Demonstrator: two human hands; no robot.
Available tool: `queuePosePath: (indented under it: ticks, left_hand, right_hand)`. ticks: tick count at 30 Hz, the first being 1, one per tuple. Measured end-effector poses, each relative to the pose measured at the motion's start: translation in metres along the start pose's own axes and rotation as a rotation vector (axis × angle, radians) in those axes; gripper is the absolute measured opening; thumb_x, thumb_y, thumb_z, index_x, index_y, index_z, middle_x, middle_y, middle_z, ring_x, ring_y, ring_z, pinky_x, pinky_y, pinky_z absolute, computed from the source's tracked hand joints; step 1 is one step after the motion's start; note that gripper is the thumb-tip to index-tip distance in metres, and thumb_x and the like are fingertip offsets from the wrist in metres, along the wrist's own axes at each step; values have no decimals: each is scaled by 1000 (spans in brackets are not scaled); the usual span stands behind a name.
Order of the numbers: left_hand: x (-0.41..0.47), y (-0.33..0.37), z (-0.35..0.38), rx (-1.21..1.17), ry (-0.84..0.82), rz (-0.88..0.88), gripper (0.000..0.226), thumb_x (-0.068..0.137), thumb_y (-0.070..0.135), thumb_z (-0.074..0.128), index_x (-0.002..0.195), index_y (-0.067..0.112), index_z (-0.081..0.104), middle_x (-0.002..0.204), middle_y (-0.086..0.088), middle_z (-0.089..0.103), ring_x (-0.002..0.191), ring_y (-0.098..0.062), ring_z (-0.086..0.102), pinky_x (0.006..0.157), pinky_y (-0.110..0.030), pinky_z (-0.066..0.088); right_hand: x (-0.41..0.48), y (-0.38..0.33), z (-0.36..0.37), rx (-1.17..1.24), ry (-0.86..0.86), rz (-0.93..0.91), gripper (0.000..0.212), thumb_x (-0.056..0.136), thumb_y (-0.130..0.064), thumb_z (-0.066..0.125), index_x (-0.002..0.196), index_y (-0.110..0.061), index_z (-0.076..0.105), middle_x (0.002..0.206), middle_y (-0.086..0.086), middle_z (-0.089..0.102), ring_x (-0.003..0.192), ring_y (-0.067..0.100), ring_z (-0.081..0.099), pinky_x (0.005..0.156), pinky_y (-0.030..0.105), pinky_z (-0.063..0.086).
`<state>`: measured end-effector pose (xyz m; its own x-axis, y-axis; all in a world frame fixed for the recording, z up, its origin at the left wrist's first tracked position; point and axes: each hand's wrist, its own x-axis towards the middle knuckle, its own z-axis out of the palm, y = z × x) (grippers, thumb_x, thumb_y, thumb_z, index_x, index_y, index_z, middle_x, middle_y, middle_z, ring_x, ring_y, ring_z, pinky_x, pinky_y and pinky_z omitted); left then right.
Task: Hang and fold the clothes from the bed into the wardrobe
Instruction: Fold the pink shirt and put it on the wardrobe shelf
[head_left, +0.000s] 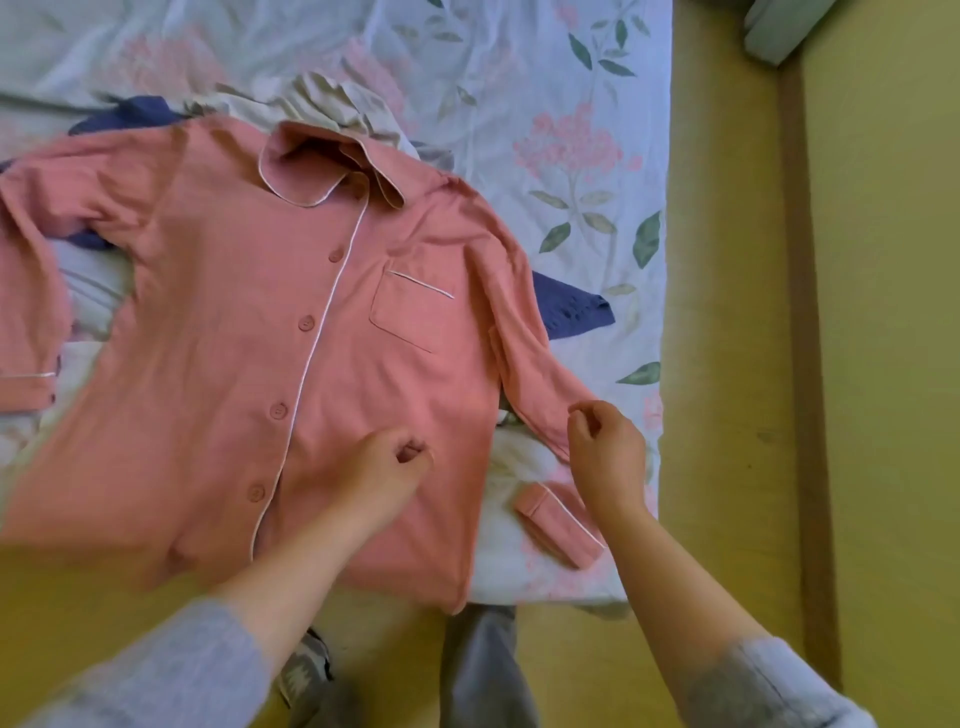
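Observation:
A pink button-up pyjama shirt (249, 332) with white piping lies face up and spread on the bed, collar away from me and hem at the near edge. My left hand (387, 467) hovers over the shirt's lower front with its fingers curled in, and it holds nothing. My right hand (605, 452) is at the shirt's right sleeve (535, 374) and pinches its edge between thumb and fingertips. The sleeve's cuff (558, 522) lies folded back just below that hand. The left sleeve (31, 291) hangs out to the far left.
A dark blue garment (571, 309) and a pale grey one (322, 98) lie under the shirt on the floral bedsheet (571, 130). The bed's edge runs along the right, with yellow-green floor (727, 364) beyond. My grey trouser legs (483, 670) stand at the near edge.

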<state>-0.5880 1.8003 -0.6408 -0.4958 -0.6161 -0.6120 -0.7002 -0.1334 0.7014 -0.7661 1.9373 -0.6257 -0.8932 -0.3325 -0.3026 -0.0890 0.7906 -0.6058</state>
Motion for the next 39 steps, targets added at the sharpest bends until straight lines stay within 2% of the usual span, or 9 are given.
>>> queuePosePath:
  ticks: [3, 5, 10, 18, 22, 25, 28, 31, 39]
  left_hand:
    - [27, 27, 23, -12, 69, 17, 8, 86, 6, 66, 80, 11, 65, 78, -8, 67, 75, -24, 61, 73, -32, 47]
    - [41, 40, 40, 14, 119, 16, 6, 85, 8, 67, 83, 14, 64, 80, -3, 65, 76, -18, 59, 68, -24, 42]
    - [75, 58, 67, -58, 222, -39, 27, 86, 19, 68, 111, 11, 62, 91, 3, 65, 86, -12, 60, 75, -20, 39]
    - [117, 67, 85, -291, 161, -155, 30, 90, 24, 66, 112, 4, 67, 103, -15, 71, 98, -31, 68, 91, -49, 53]
    - [132, 73, 84, -394, 173, -181, 28, 91, 27, 65, 111, 8, 68, 104, -12, 72, 99, -30, 68, 92, -49, 53]
    - [139, 79, 83, -437, 150, -184, 28, 92, 25, 64, 113, 7, 66, 108, -14, 70, 102, -30, 66, 94, -48, 52]
    - [144, 85, 85, -444, 59, -177, 15, 91, 17, 65, 99, 4, 66, 95, -18, 71, 79, -19, 69, 76, -31, 57]
    - [145, 93, 94, -436, -47, -147, 9, 89, 5, 66, 85, 12, 61, 77, -8, 69, 51, -4, 59, 51, -14, 44]
    - [153, 96, 106, -279, -93, -178, 33, 87, 28, 67, 89, -5, 65, 94, -25, 70, 89, -38, 68, 84, -49, 54]
  right_hand:
    - [43, -2, -7, 14, -65, -22, 22, 93, -14, 49, 99, -9, 70, 93, 0, 69, 83, 14, 55, 69, 26, 36]
    - [67, -7, -9, 17, -133, -55, 21, 91, -11, 49, 81, -6, 66, 77, 3, 63, 72, 16, 51, 62, 30, 36]
    - [116, -27, 6, -18, -281, -151, 41, 89, -8, 48, 56, -17, 25, 50, -5, 24, 46, 12, 25, 44, 24, 22]
    - [171, -57, 63, 112, -338, 28, 10, 95, -17, 51, 87, -12, 54, 66, -3, 50, 60, 8, 45, 56, 24, 36]
    - [193, -68, 68, 129, -403, 56, 22, 93, -22, 55, 83, -3, 60, 65, 4, 53, 63, 18, 51, 67, 34, 49]
    - [209, -76, 67, 33, -433, -32, 27, 94, -19, 50, 93, 6, 60, 73, 6, 56, 69, 18, 51, 63, 25, 45]
    - [231, -77, 63, 36, -300, -14, 21, 99, -23, 44, 95, -6, 55, 74, -3, 51, 69, 14, 48, 54, 21, 33]
    - [254, -78, 59, 18, -208, -25, 25, 101, -28, 44, 105, -7, 56, 79, -5, 52, 75, 16, 50, 64, 26, 35]
    - [275, -72, 61, -69, -192, -91, 18, 95, -29, 59, 100, -12, 61, 76, -9, 55, 75, 14, 54, 69, 26, 37]
